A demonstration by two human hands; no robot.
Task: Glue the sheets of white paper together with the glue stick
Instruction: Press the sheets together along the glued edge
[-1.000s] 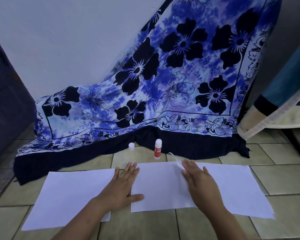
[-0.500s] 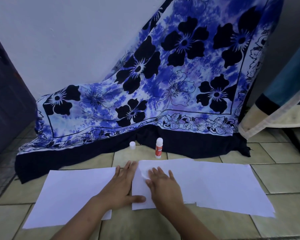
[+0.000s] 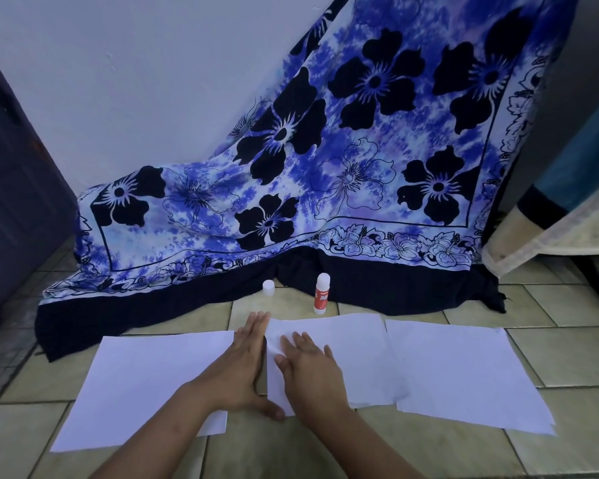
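Observation:
Three white paper sheets lie in a row on the tiled floor: a left sheet (image 3: pixel 146 385), a middle sheet (image 3: pixel 357 357) and a right sheet (image 3: pixel 464 371). The middle sheet overlaps the right one along their shared edge. My left hand (image 3: pixel 242 368) lies flat on the right edge of the left sheet, thumb by the middle sheet's corner. My right hand (image 3: pixel 308 371) presses flat on the left part of the middle sheet, fingers spread. A red and white glue stick (image 3: pixel 321 294) stands upright beyond the sheets, uncapped, with its white cap (image 3: pixel 268 288) to its left.
A blue floral cloth (image 3: pixel 343 174) hangs from the wall and pools on the floor just behind the glue stick. A dark door (image 3: pixel 11 188) is at the left. A mattress edge (image 3: pixel 561 216) and a dark leg are at the right.
My right hand slid left across the middle sheet, from its right edge to its left part, flattening the lifted corner. My left hand stayed put.

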